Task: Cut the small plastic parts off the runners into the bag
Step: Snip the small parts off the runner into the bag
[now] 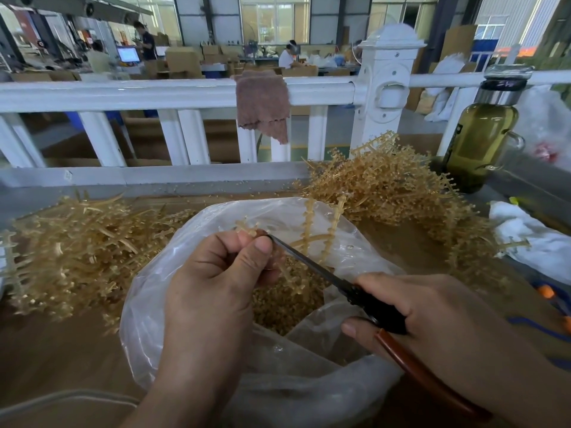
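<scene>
My left grip (213, 273) is pinching a thin amber runner (307, 225) between the thumb and curled fingers, holding its knobbly, comb-like branches over the clear, crinkled plastic bag (148, 319). My right grip (432, 313) is wrapping closed round the cutters (312, 264), which have slim dark blades and a glossy red-brown handle. The tips are touching the runner just beside my left thumb. Small tan parts (287, 301) are lying in a grainy heap inside the bag. Spiky tangles are sitting on the brown worktop (61, 350): a left pile (77, 242) and a far right pile (386, 186).
</scene>
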`<act>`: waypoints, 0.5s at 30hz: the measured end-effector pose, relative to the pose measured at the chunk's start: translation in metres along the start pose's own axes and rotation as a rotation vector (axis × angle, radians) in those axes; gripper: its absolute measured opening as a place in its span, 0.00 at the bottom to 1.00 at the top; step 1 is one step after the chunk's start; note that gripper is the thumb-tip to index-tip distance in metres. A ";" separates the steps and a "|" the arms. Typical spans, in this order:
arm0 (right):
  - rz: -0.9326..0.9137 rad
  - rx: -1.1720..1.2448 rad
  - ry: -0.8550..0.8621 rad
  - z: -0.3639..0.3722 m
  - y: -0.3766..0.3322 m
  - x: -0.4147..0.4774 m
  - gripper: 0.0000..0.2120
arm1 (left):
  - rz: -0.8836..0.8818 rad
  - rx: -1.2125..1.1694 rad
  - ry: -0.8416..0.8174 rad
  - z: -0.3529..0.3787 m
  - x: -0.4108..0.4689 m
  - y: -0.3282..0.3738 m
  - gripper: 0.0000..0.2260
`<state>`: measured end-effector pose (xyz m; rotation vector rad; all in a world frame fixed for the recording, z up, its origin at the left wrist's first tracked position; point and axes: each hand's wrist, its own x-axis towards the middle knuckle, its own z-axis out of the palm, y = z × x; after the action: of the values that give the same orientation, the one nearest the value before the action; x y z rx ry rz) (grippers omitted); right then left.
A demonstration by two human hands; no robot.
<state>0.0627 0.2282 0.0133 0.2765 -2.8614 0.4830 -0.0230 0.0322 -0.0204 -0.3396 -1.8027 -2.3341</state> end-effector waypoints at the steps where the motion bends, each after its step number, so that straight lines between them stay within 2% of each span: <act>1: 0.002 -0.003 0.000 0.000 0.000 0.000 0.24 | 0.000 0.006 -0.001 0.000 0.000 0.000 0.05; 7: 0.000 -0.007 -0.020 -0.003 -0.001 0.000 0.23 | -0.005 0.006 0.000 0.000 -0.001 0.000 0.05; 15: -0.004 0.002 -0.028 -0.002 -0.003 -0.001 0.18 | -0.025 0.011 0.000 -0.001 -0.002 0.000 0.06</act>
<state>0.0644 0.2264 0.0154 0.2918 -2.8873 0.4844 -0.0213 0.0317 -0.0215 -0.3168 -1.8296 -2.3397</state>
